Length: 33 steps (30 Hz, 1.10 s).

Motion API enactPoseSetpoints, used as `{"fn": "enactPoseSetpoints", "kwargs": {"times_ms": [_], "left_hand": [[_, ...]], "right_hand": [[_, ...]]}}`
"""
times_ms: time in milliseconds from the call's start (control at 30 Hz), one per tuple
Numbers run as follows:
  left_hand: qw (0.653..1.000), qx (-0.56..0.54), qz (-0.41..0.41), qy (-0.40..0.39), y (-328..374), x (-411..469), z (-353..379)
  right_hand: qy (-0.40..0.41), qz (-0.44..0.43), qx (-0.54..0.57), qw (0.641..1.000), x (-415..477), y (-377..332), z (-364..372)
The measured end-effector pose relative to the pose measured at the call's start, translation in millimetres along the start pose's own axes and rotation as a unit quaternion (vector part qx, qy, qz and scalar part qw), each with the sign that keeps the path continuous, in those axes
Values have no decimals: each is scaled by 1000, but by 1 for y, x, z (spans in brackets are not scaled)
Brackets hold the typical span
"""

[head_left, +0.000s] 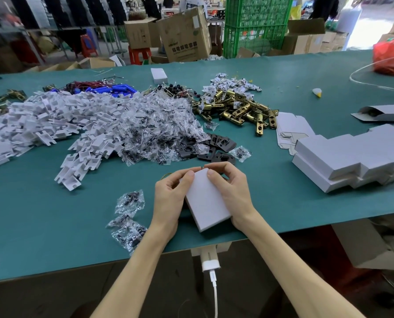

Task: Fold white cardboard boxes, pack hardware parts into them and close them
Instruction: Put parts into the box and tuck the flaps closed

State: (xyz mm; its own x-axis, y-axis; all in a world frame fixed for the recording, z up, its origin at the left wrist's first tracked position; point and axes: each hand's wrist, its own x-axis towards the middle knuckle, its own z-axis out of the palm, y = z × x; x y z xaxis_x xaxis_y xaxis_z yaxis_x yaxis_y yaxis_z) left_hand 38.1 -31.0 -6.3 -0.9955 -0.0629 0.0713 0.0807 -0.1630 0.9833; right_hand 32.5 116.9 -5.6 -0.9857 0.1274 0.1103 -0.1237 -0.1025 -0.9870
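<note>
– Cable (214,292) hangs below the table (53,226) edge, nearest you. And the hands?
– Left hand (168,198) and right hand (232,191) both grip the box (206,203), thumbs pressed on its top, fingers curled over its far end.
– Where's the box?
– At the table's front edge, between the hands. Bags (129,216) lie just left; folded boxes (352,157) well to the right.
</note>
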Motion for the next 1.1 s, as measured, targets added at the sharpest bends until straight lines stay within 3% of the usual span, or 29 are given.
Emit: {"fn": "enactPoseSetpoints", "kwargs": {"times_ms": [433,533,600,700,767,833,1100], "left_hand": [[1000,-20,11,15,-2,4,0],[1000,-22,9,17,-3,4,-2],[999,-31,8,11,-3,4,-4],[999,-43,7,2,-2,4,-5],[999,-45,7,-1,-3,3,-4],[999,-47,9,-6,-3,3,-3],[1000,-19,9,-6,-3,4,1]], "right_hand": [[53,10,-3,999,-1,-6,2],[48,-10,-109,993,-4,-13,4],[13,-54,-242,969,-12,-20,7],[-77,-87,-422,899,-31,-28,14],[-110,-76,-471,872,-40,-29,16],[-121,-63,-476,869,-41,-33,11],[-4,-21,-538,843,-10,-47,-75]]}}
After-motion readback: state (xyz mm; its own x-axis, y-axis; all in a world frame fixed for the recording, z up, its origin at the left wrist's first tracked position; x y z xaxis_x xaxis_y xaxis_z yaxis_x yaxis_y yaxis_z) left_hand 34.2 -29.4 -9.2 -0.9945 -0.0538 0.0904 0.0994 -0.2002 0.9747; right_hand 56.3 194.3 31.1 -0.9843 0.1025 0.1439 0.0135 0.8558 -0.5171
